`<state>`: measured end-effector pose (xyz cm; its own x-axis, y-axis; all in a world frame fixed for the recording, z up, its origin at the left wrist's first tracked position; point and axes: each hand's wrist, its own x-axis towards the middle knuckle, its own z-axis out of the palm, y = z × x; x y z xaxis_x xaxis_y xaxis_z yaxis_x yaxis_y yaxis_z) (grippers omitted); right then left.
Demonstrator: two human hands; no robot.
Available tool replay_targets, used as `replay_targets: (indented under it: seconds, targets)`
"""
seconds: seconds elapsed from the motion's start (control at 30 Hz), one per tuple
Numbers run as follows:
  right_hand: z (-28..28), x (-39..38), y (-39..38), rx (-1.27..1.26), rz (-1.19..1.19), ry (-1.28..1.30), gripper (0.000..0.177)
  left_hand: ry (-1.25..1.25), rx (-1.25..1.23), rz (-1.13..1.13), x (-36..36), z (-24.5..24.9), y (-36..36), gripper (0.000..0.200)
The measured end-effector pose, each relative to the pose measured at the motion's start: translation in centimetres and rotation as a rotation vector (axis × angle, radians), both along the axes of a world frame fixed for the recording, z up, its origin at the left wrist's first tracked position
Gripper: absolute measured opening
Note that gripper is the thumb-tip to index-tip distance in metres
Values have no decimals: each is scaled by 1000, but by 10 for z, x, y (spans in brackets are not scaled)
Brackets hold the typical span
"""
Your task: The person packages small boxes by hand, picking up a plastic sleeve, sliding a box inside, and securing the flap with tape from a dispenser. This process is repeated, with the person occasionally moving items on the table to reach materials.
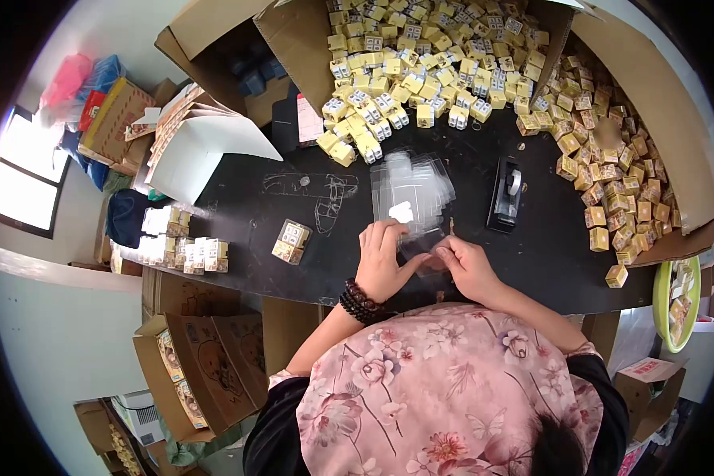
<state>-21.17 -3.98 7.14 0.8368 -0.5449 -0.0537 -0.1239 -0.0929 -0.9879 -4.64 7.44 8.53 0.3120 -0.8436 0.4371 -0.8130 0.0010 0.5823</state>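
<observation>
My left hand [383,258] and my right hand [468,267] meet at the near edge of the black table. Between them is a thin clear plastic piece [430,240], hard to make out against the dark top. My right fingers pinch it, and my left thumb and fingers close on its other side. Just beyond lies a pile of flat clear plastic pieces [420,186]. Left of my hands stands a clear pack of small printed cubes [292,242]. A black tape dispenser [505,196] sits to the right of the pile.
Yellow-and-white cubes [436,59] spill from a carton at the back. Yellow-brown cubes [599,151] heap along the right by a cardboard wall [666,119]. Packed cubes [186,250] line the left edge, below a white folded board [198,155]. A yellow-green basket [663,317] stands right.
</observation>
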Motion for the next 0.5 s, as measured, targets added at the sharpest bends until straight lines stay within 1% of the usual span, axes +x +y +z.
replay_targets:
  seconds: [0.03, 0.07, 0.1, 0.13, 0.17, 0.2, 0.23, 0.27, 0.3, 0.33, 0.4, 0.43, 0.47, 0.5]
  targets:
    - [3, -2, 1, -2, -3, 0, 16, -20, -29, -7, -2, -1, 0, 30]
    - [7, -5, 2, -132, -9, -13, 17, -21, -30, -12, -4, -1, 2, 30]
    - [8, -7, 3, -260, -17, -25, 19, 26, 53, -90, -6, -1, 6, 26]
    - [5, -9, 0, -259, -24, -23, 19, 75, 138, -168, -7, -2, 8, 22]
    - [-1, -12, -5, -115, 113, 50, 19, 124, 127, -214, -9, -1, 8, 17]
    - [-4, -14, -11, 31, 247, 121, 25, 126, 128, -221, -10, 0, 8, 17]
    - [-3, -15, -16, 33, 233, 123, 25, 277, 130, -293, -11, 1, 10, 15]
    - [0, -19, -25, 433, 425, 163, 33, 432, 134, -380, -13, 3, 9, 13]
    - [3, -28, -34, 840, 588, 183, 45, 418, 123, -428, -15, 6, 7, 12]
    - [7, -31, -35, 895, 574, 164, 58, 411, 113, -495, -16, 10, 6, 11]
    - [5, -29, -42, 854, 719, 82, 57, 436, 184, -560, -19, 18, 3, 16]
    - [9, -28, -44, 680, 724, 163, 61, 476, 219, -587, -23, 29, -1, 17]
    - [11, -27, -47, 510, 735, 254, 64, 420, 270, -603, -22, 29, -2, 16]
    - [2, -27, -46, 374, 658, 210, 64, 357, 315, -608, -22, 29, -1, 16]
